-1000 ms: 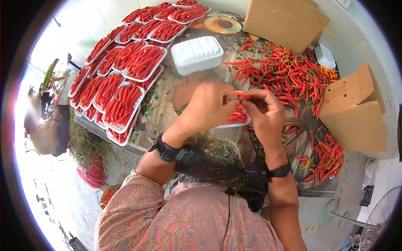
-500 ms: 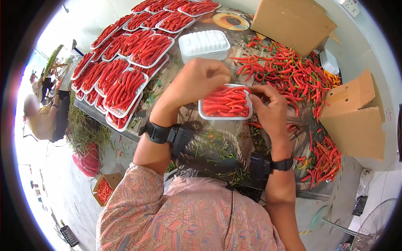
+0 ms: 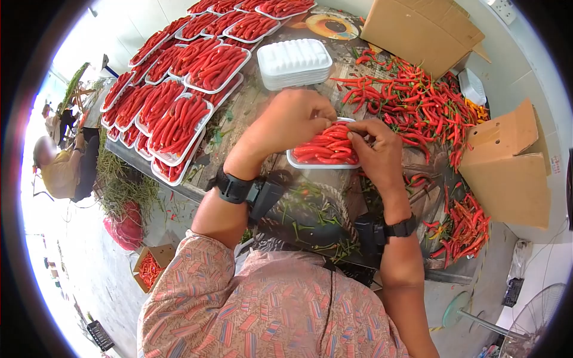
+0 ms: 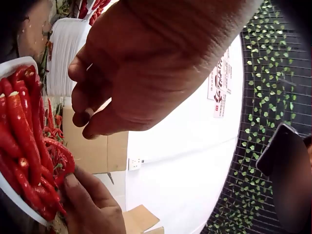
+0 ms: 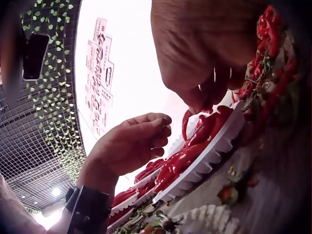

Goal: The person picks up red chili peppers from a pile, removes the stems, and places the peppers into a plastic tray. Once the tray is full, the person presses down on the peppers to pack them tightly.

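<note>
A white foam tray (image 3: 296, 164) heaped with red chili peppers (image 3: 325, 148) lies on the table in front of me. My right hand (image 3: 382, 155) is at the tray's right end, and its thumb and finger pinch a curved red chili (image 4: 67, 156) at the edge of the heap. Over the tray's far left corner hovers my left hand (image 3: 289, 122). Its fingers bend loosely, with a gap to the thumb and nothing visible between them in the left wrist view. The right hand's fingertips partly hide behind its knuckles in the right wrist view.
Filled chili trays (image 3: 179, 128) are stacked along the table's left side. A stack of foam trays (image 3: 295, 64) stands beyond my hands. Loose chilies (image 3: 412, 104) spread at the right, beside cardboard boxes (image 3: 504, 173). Green stem scraps (image 3: 316, 221) litter the near edge.
Both hands were together over the tray, working on a red chili; then they parted. Since then the left hand has moved slightly right and down, closer to the heap, and the right hand slightly left.
</note>
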Motion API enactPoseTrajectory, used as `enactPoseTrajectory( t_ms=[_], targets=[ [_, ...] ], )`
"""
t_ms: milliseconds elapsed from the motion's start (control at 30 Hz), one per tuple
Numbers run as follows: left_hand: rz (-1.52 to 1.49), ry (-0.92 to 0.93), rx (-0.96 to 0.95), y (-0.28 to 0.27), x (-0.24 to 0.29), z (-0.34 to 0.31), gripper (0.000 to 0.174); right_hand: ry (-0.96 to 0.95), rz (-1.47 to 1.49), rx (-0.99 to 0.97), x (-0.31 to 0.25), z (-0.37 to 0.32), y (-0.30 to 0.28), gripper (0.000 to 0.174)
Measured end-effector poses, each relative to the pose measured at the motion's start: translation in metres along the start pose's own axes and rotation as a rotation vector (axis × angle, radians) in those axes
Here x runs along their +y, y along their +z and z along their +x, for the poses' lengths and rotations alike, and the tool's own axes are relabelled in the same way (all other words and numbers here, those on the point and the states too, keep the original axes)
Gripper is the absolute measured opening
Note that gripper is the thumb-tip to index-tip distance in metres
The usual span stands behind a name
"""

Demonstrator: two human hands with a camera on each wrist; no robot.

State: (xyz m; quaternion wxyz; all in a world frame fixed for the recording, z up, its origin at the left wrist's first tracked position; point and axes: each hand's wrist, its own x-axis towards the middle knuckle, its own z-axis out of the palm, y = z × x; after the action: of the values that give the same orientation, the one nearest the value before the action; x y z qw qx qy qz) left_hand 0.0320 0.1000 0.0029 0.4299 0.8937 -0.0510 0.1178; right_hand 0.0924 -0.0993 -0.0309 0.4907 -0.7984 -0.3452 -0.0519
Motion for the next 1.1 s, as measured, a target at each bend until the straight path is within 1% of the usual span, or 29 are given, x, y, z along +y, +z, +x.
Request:
enactPoseTrajectory(
  t_ms=[133, 233, 367, 500, 567, 667, 700, 767, 833, 1100],
  targets=[
    [0.049, 0.052, 0.014, 0.004, -0.004, 0.000, 0.013, -0.110, -0.041, -0.013, 0.001, 0.003, 0.000, 0.014],
    [0.072, 0.072, 0.008, 0.007, -0.004, 0.001, 0.012, -0.131, -0.057, 0.004, 0.004, 0.004, 0.001, 0.014],
    [0.097, 0.089, -0.006, 0.010, -0.006, 0.002, 0.012, -0.110, -0.089, 0.024, 0.007, 0.004, 0.003, 0.015],
    [0.086, 0.123, 0.004, 0.015, -0.016, 0.004, 0.012, -0.158, -0.107, 0.018, 0.009, 0.005, 0.003, 0.015],
    [0.126, 0.166, 0.037, 0.018, -0.020, 0.004, 0.011, -0.179, -0.108, 0.013, 0.007, 0.005, 0.002, 0.015],
    [0.192, 0.187, 0.030, 0.019, -0.023, 0.004, 0.010, -0.189, -0.105, -0.013, 0.002, 0.005, 0.001, 0.015],
    [0.192, 0.187, 0.030, 0.018, -0.022, 0.003, 0.010, -0.199, -0.117, -0.023, 0.002, 0.005, 0.000, 0.016],
    [0.179, 0.125, 0.021, 0.017, -0.017, 0.002, 0.011, -0.209, -0.129, -0.033, 0.000, 0.005, -0.001, 0.016],
    [0.179, 0.135, 0.026, 0.018, -0.018, 0.002, 0.011, -0.233, -0.193, -0.039, -0.001, 0.004, -0.002, 0.017],
    [0.209, 0.185, 0.021, 0.019, -0.023, 0.004, 0.012, -0.241, -0.166, -0.022, 0.000, 0.004, -0.004, 0.018]
  ],
)
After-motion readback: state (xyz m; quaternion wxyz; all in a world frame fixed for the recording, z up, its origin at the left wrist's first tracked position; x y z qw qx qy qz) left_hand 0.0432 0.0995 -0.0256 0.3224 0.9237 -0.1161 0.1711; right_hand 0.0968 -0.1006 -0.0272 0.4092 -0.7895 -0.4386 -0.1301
